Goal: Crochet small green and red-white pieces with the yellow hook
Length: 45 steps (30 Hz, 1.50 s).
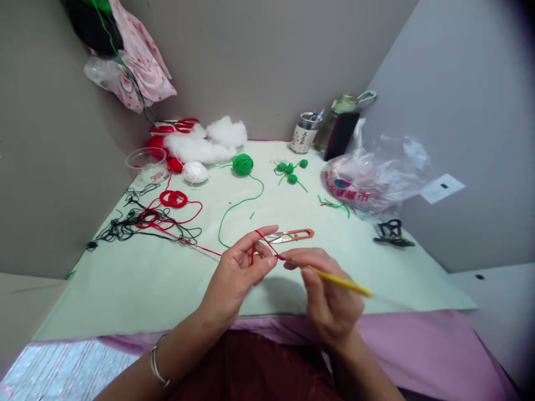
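My left hand has red yarn looped over its raised index finger, with thumb and fingers pinching the yarn near the hook. In my right hand is a crochet hook with a yellow handle, its thin tip meeting the red yarn between both hands. From the left hand the red strand runs left to a tangle of red and black yarn. Just beyond the hands lie orange-handled thread snips. A green yarn ball sits farther back, its strand curving toward the left hand.
Black yarn, red rings, a white yarn ball and stuffing lie left. Small green balls, a pen can, a phone, a plastic bag and a black hair claw are right.
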{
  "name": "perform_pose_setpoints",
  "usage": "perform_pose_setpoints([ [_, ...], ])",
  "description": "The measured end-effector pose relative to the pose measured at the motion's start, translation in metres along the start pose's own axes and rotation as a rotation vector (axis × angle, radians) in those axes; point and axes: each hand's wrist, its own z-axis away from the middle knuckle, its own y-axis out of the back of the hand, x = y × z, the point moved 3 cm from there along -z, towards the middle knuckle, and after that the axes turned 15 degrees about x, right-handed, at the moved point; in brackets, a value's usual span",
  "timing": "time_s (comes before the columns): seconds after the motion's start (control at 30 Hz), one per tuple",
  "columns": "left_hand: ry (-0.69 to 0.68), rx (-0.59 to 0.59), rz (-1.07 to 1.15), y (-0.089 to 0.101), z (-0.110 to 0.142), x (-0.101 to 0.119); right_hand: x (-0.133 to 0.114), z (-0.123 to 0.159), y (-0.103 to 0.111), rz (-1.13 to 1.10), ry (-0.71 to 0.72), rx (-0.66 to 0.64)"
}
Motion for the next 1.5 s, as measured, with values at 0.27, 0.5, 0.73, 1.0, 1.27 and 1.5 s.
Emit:
perform_pose_setpoints([
  [0.27,0.269,-0.074,0.195,-0.003,-0.002,-0.009,0.002,0.000,0.000,-0.012,-0.044,0.134],
  [0.5,0.138,-0.040,0.076,-0.009,0.003,-0.006,0.004,-0.007,-0.006,-0.204,-0.268,0.110],
  [0.73,0.060,0.002,0.030,-0.006,-0.001,-0.008,-0.002,0.003,-0.006,0.107,0.037,0.052],
  [1.0,0.247,-0.001,0.198,-0.003,-0.008,-0.013,0.003,0.000,0.002,-0.020,-0.107,0.171],
  [1.27,0.086,0.062,0.155,-0.008,0.000,-0.012,0.004,0.006,-0.012,0.161,0.050,0.124],
  [1.5,0.219,0.043,0.218,-0.001,-0.008,-0.012,0.012,-0.003,0.001,-0.085,-0.233,0.253],
])
